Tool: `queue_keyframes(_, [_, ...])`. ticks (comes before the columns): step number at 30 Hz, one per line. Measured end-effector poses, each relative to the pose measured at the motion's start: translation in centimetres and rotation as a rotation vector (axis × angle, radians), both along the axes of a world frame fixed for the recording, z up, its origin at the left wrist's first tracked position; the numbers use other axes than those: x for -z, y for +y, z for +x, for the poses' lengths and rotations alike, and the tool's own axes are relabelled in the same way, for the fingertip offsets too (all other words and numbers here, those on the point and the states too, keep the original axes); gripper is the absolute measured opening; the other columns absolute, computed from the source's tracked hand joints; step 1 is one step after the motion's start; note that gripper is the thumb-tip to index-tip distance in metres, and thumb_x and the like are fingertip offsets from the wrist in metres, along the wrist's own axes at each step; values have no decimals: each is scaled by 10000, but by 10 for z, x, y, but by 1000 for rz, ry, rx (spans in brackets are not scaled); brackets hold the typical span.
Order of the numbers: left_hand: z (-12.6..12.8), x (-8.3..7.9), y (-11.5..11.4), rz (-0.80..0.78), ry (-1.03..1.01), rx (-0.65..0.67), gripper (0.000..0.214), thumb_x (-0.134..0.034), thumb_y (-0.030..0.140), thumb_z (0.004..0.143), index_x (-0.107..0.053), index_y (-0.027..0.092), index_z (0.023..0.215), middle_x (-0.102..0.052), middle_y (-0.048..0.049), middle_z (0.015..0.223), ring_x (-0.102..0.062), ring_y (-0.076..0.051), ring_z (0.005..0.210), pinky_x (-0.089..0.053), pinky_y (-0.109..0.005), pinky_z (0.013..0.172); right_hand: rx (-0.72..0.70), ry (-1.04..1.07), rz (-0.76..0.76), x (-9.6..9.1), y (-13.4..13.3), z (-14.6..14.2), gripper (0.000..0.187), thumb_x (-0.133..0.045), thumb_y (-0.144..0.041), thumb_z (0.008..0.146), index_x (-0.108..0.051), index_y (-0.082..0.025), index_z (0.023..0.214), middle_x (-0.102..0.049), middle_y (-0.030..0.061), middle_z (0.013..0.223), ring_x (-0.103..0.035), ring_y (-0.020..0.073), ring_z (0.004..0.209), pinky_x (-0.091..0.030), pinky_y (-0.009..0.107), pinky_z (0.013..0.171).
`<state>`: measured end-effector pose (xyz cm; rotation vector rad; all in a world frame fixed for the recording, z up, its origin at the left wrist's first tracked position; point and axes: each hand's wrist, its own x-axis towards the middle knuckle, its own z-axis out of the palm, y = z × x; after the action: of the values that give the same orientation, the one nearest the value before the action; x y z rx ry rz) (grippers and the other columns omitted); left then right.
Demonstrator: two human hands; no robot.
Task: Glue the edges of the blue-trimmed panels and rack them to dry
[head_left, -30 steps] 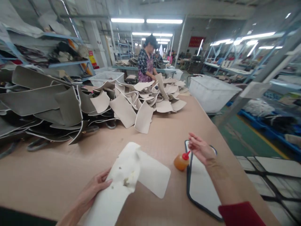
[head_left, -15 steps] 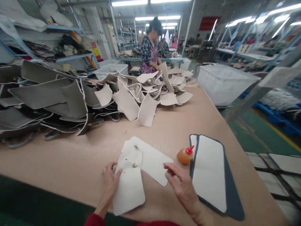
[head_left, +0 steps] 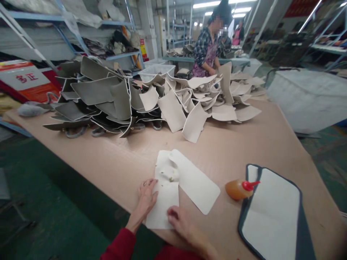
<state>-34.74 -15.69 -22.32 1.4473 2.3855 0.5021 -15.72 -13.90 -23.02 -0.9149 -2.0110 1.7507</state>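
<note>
Two hands press flat, ungripping, on one cream piece (head_left: 195, 182) at the near edge of the counter (head_left: 244, 144): left hand (head_left: 146, 196) at its side, right hand (head_left: 181, 223) at its bottom. One glue bottle (head_left: 238, 189) and one dark-edged panel (head_left: 271, 216) lie nearby.

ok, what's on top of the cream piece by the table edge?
Left hand and right hand rest on the cream piece; dark specks by the fold. Under the palms: hidden.

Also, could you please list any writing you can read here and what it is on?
"多正", apparently, in red characters on the white-and-orange board at the left.
Red-and-yellow notice in the background: too small to read.
Red banner at the top right: too blurred to read.
</note>
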Motion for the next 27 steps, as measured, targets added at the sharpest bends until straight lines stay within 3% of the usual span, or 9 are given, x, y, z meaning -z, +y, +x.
queue_keyframes(4, [-4, -1, 1, 46, -14, 10, 387, -463, 63, 729, -536, 145, 1101, -612, -110, 1049, -513, -268, 1021, -411, -418, 894, -55, 29, 387, -12, -10, 21, 271, -477, -71, 738, -611, -221, 919, -652, 96, 1011, -611, 213, 915, -492, 314, 817])
queue_keyframes(9, [-22, 2, 5, 87, -26, 40, 243, -380, 54, 737, -577, 165, 826, -555, -106, 959, -564, -223, 885, -470, -356, 820, 2, 45, 758, -40, -1, 30, 351, -370, -89, 840, -570, -194, 1108, -650, 143, 1079, -599, 243, 936, -482, 378, 792])
queue_keyframes(14, [-40, -10, 6, 65, -39, 84, 258, -449, 200, 770, -567, 177, 999, -563, -35, 800, -581, -209, 764, -488, -329, 721, 50, 48, 1016, -78, 20, 48, 323, -349, -101, 880, -555, -150, 1125, -626, 147, 1167, -498, 290, 1153, -413, 450, 879])
queue_keyframes(17, [-43, -17, 8, 48, 17, 138, 204, -469, 260, 791, -623, 193, 907, -565, -34, 765, -582, -213, 756, -477, -336, 736, 95, 44, 1193, -92, 27, 58, 315, -355, -61, 857, -571, -133, 1075, -646, 127, 1118, -483, 289, 1183, -396, 441, 896])
queue_keyframes(20, [-44, -18, 10, 79, 48, 185, 176, -489, 229, 769, -657, 183, 795, -561, -46, 789, -584, -199, 728, -479, -324, 725, 137, 28, 1228, -92, 29, 63, 322, -357, -39, 831, -578, -144, 1040, -655, 114, 1079, -506, 273, 1154, -407, 431, 890])
queue_keyframes(24, [-48, -16, 9, 119, 52, 195, 228, -488, 211, 778, -682, 185, 895, -601, -52, 820, -595, -208, 777, -477, -348, 784, 147, 26, 1226, -86, 26, 64, 353, -369, -27, 821, -558, -124, 1103, -624, 140, 1156, -467, 276, 1188, -413, 439, 890])
queue_keyframes(27, [-49, -29, 4, 182, 79, 149, 295, -473, 232, 800, -675, 168, 1005, -619, -93, 883, -576, -256, 860, -456, -412, 827, 156, 68, 1196, -90, 21, 64, 455, -367, 8, 822, -486, -110, 1245, -536, 161, 1286, -407, 267, 1244, -384, 444, 939])
